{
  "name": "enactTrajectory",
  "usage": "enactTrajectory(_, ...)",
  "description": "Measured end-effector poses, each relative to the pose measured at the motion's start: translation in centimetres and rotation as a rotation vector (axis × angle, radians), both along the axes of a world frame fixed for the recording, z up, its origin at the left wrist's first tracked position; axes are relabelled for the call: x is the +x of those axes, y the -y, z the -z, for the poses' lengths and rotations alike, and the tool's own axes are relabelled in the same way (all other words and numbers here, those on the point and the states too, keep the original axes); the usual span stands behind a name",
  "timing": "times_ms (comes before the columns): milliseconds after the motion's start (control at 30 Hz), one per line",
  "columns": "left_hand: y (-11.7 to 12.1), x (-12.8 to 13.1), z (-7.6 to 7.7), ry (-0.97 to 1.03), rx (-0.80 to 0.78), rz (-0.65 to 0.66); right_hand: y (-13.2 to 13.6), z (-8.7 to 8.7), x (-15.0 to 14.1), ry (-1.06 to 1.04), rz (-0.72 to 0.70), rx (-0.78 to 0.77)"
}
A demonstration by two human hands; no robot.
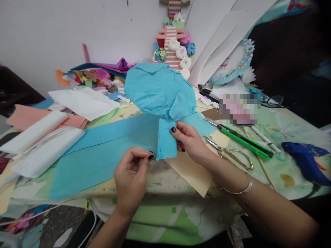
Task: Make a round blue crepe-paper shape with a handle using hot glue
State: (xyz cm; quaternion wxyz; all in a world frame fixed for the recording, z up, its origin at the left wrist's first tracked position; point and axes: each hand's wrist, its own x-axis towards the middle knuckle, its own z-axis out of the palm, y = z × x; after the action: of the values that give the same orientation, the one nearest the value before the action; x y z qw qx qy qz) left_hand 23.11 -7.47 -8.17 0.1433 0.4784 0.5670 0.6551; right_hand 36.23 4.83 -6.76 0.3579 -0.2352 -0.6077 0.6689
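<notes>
My right hand (190, 141) is closed on a small folded piece of blue crepe paper (166, 139), the thumb lying on its right side. Just above that piece is a wide, rounded shape covered in wrinkled blue paper (157, 88); I cannot tell whether the two are joined. Thumb and fingertips are pinched together on my left hand (131, 172), close to the folded piece's lower left corner. Whatever is in that pinch is too small to make out. Behind my hands, blue paper sheets (95, 158) lie flat on the table.
Scissors (235, 156), a green utility knife (245, 141), a thin stick (261, 165) and a blue glue gun (305, 158) lie to the right. White paper rolls (49, 151) are on the left. A decoration with paper flowers (178, 48) stands at the back against the wall.
</notes>
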Motion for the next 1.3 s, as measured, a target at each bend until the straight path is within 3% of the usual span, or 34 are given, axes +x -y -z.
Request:
enactTrajectory(267,0.6,-0.1,0.1,0.033,-0.046,0.101,-0.1,-0.2,0.0,-0.009,0.047,-0.002)
enactTrajectory(533,0.9,-0.2,0.6,-0.026,-0.157,0.119,-0.1,0.0,0.0,-0.017,0.044,-0.046)
enactTrajectory(700,0.9,0.3,0.4,-0.012,-0.193,0.175,0.0,-0.7,0.4,-0.146,-0.109,-0.286)
enactTrajectory(833,1.0,0.7,-0.1,-0.196,-0.22,0.186,-0.2,-1.7,1.0,-0.297,-0.353,-0.493)
enactTrajectory(967,0.5,0.8,-0.7,-0.284,-0.216,0.172,-0.7,-2.2,1.4,-0.399,-0.578,-0.571)
enactTrajectory(1167,-1.3,0.6,-1.2,-0.152,-0.284,0.337,-0.6,-2.8,1.6,-0.294,-0.522,-0.575)
enactTrajectory(1300,-3.0,0.3,-1.4,0.041,-0.302,0.401,-0.5,-3.3,1.8,-0.247,-0.479,-0.575)
